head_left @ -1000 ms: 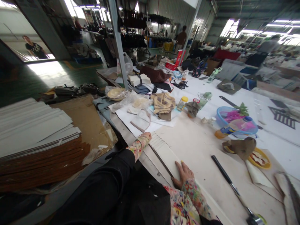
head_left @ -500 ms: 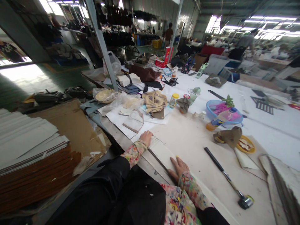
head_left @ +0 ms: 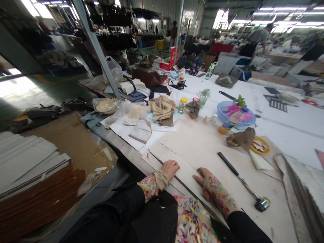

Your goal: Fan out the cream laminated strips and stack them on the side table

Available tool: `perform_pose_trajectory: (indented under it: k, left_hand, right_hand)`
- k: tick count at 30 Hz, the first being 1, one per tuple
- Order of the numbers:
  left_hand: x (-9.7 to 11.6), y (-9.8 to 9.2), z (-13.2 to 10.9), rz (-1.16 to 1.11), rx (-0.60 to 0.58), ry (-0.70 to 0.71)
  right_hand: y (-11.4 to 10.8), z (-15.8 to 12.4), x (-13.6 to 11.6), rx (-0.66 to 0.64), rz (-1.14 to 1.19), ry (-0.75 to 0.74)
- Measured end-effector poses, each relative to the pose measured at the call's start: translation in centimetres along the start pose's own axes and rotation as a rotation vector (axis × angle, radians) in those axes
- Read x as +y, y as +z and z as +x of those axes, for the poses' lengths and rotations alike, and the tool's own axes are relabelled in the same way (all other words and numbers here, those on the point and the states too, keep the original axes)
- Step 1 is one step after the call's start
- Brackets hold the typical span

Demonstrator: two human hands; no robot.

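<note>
Step judged: pressing fanned white strips (head_left: 164, 153) flat on counter (head_left: 202, 141), left of hammer (head_left: 238, 173). Grip of left hand (head_left: 171, 167) curled on strips' near end; pinch could not be told. Grip of right hand (head_left: 203, 173) spread flat, nearer hammer. Next move called for even pressure, edges aligned.

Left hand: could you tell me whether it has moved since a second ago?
Yes: the left hand slid nearer along the fanned white strips, toward the right hand.
</note>
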State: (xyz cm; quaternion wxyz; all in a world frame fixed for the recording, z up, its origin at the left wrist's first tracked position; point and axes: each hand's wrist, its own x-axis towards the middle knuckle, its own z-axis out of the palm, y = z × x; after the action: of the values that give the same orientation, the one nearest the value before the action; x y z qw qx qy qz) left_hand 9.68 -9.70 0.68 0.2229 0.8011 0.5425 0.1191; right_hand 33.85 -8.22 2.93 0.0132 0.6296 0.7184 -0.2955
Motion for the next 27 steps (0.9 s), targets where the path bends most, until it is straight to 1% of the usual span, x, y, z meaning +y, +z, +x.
perform_pose_trajectory:
  k: [2,3,7,9,13,19,27]
  left_hand:
    - [-0.3,-0.3,0.0,-0.011,0.034,-0.034]
    - [-0.7,-0.4,0.0,-0.018,0.055,-0.061]
    - [-3.1,-1.2,0.3,-0.043,0.145,-0.26]
    - [-4.1,-1.5,0.4,-0.057,0.15,-0.321]
    - [-4.9,-1.7,0.7,-0.108,0.127,-0.349]
    - [-4.9,-1.7,0.8,-0.172,0.118,-0.369]
    - [-4.6,-2.1,0.7,-0.164,0.119,-0.37]
  right_hand:
    - [0.9,0.3,-0.3,0.038,-0.071,-0.08]
    - [1.3,0.4,-0.4,0.033,-0.095,-0.104]
    - [2.1,0.6,-0.3,0.016,-0.101,-0.11]
    - [2.1,0.6,0.0,0.011,-0.096,-0.109]
    - [2.3,0.7,0.2,-0.008,-0.087,-0.105]
    - [2.6,0.5,0.0,0.009,-0.06,-0.081]
    - [2.2,0.1,-0.8,-0.009,-0.053,-0.052]
